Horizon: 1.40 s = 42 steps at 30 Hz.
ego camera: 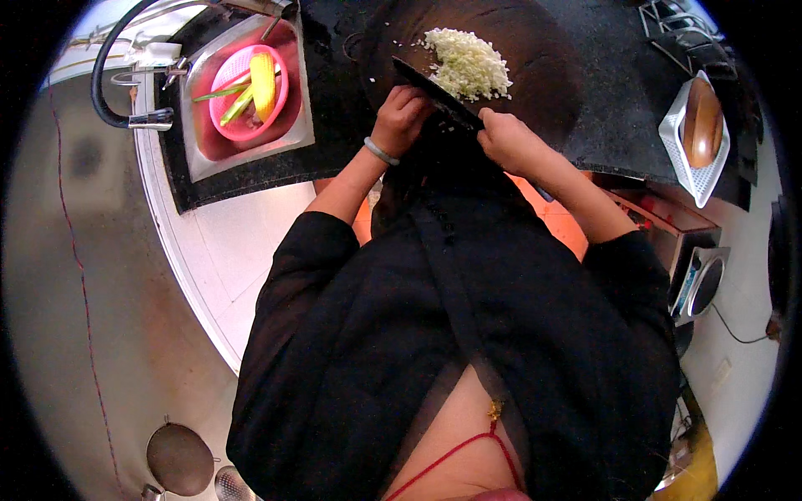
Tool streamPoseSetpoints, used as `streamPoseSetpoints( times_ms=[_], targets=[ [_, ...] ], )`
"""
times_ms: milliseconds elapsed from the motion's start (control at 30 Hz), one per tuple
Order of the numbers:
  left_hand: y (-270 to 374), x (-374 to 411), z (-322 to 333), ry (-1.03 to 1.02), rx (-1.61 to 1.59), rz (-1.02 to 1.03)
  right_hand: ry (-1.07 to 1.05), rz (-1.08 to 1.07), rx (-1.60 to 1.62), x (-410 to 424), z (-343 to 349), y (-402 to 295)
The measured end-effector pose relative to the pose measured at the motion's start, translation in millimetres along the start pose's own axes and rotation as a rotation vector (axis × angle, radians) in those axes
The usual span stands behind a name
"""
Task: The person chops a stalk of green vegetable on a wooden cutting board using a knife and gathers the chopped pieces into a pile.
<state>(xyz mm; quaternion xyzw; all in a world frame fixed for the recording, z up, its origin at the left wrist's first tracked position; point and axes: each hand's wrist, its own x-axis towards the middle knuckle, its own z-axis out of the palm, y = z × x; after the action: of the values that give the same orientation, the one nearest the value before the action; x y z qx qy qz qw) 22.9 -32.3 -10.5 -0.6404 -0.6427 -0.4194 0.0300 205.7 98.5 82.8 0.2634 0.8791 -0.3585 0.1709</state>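
Observation:
My right hand (510, 139) is closed around the handle end of a dark-bladed kitchen knife (438, 94), probably a cleaver. The blade slants up and left across the near part of a round, dark wooden cutting board (545, 56). My left hand (402, 116), with a pale bangle at the wrist, has its fingers bent against the near side of the blade. Whether those fingers hold anything is hidden. Just beyond the knife lies a heap of finely chopped whitish-green vegetable (470, 66), with a few bits scattered to its left.
Left of the board, a metal sink (301, 119) holds a pink plastic basket (283, 94) with a yellow corn cob (262, 87) and green stalks. A black hose faucet (100, 81) arches beside it. On the right are a white perforated basket (680, 147) with a brown object and a metal rack (677, 31).

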Motion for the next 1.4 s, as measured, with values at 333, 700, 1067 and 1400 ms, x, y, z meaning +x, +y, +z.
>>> streamPoseSetpoints(
  times_ms=[333, 700, 1067, 1400],
  targets=[
    [19.9, 3.8, -15.6, -0.043, 0.051, -0.12, 0.079, 0.022, 0.021, 1.3, 5.3, 4.8],
    [6.8, -1.6, 3.6, 0.029, -0.006, -0.124, 0.053, -0.033, 0.066, 2.8, -4.7, 13.5],
    [1.7, 22.0, 29.8, -0.024, 0.008, -0.142, 0.098, -0.044, 0.066, 4.6, -30.1, 33.1],
    [9.2, 9.5, -22.2, -0.042, -0.037, -0.214, 0.087, 0.016, 0.019, 8.7, -22.7, 35.4]
  ],
)
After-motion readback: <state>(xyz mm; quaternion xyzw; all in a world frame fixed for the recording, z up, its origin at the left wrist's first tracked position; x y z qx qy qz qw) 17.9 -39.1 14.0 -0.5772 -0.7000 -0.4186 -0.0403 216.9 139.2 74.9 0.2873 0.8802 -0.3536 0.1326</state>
